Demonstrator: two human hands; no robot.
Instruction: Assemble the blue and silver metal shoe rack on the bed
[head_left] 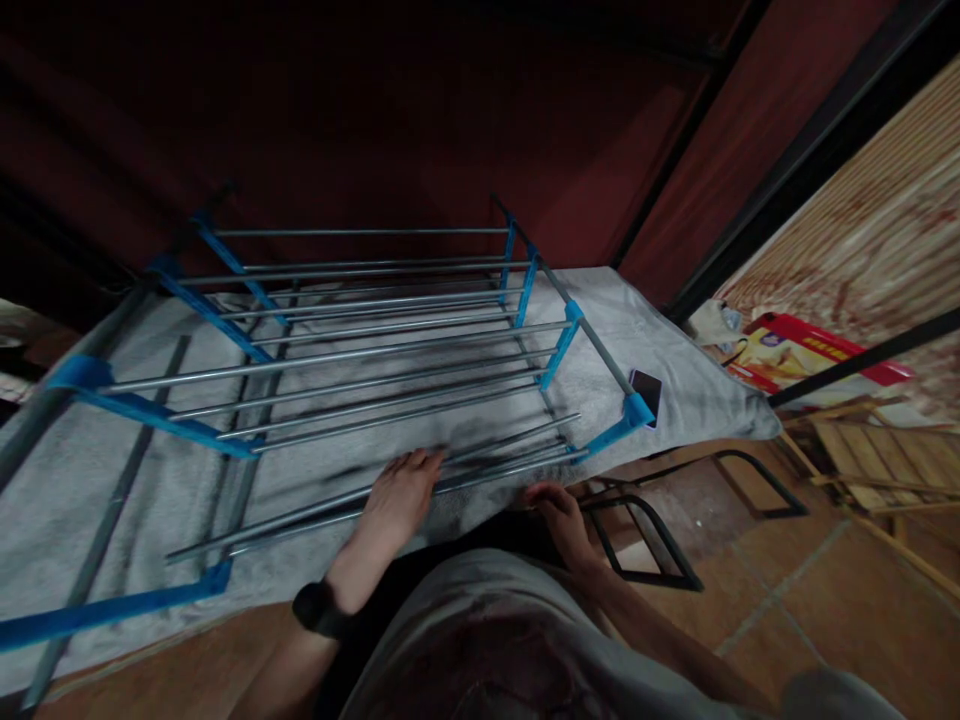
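Observation:
A shoe rack-like frame of grey metal tubes with blue plastic side brackets lies on a cloth-covered surface. My left hand, palm down with a dark band on its wrist, has its fingers curled over loose metal tubes along the near side. Those fingers partly hide the tubes. Beside the surface's near edge, by my lap, my right hand is loosely curled, with no object visible in it. The near blue bracket stands a little above and right of that hand.
A phone lies on the grey cloth right of the frame. Past the right edge are a black metal frame, a wooden folding chair and a red-yellow box. A dark red panel rises behind.

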